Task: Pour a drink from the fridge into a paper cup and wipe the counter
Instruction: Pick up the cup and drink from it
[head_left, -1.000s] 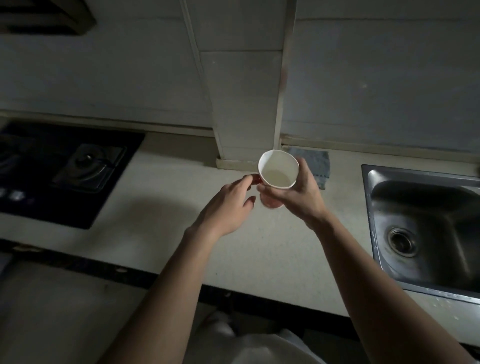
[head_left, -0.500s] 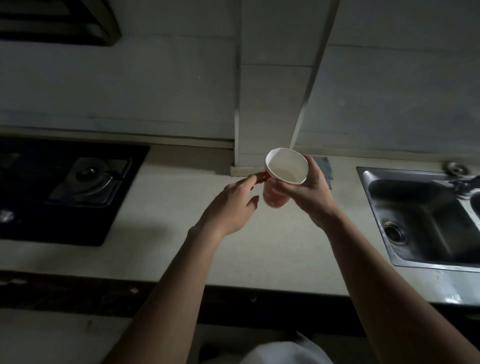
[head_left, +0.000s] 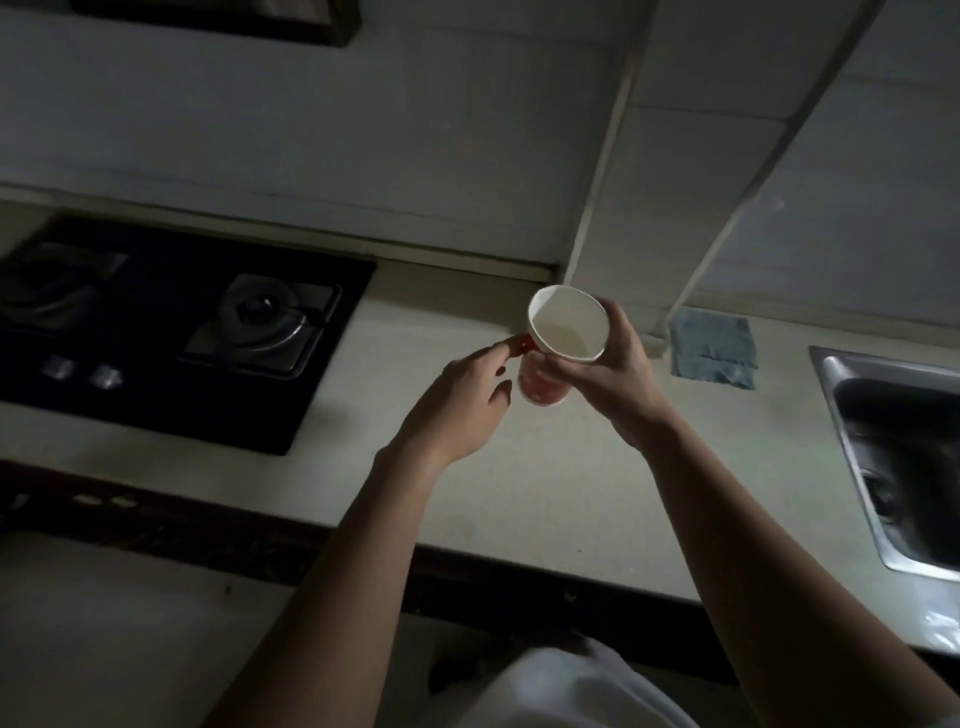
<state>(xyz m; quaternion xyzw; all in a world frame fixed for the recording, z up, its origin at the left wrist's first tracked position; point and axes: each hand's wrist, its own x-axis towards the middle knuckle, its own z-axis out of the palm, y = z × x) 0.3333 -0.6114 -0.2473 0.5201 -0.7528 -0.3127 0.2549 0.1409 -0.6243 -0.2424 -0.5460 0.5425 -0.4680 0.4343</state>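
Both of your hands are up over the pale counter (head_left: 545, 493), between the black stove (head_left: 171, 332) on the left and the steel sink (head_left: 893, 457) on the right. Your right hand (head_left: 613, 384) is wrapped around the paper cup (head_left: 566, 332), fingers and thumb pressed against its side, holding it off the counter and tilted a little toward you so the white inside shows, with a shallow pool of pale liquid at the bottom. Your left hand (head_left: 457, 410) sits just beside the cup with its fingers loosely curled, fingertips reaching the red lower wall; whether they press it you cannot tell. Behind the cup, a folded blue-grey cloth (head_left: 711, 348) lies flat on the counter near the wall.
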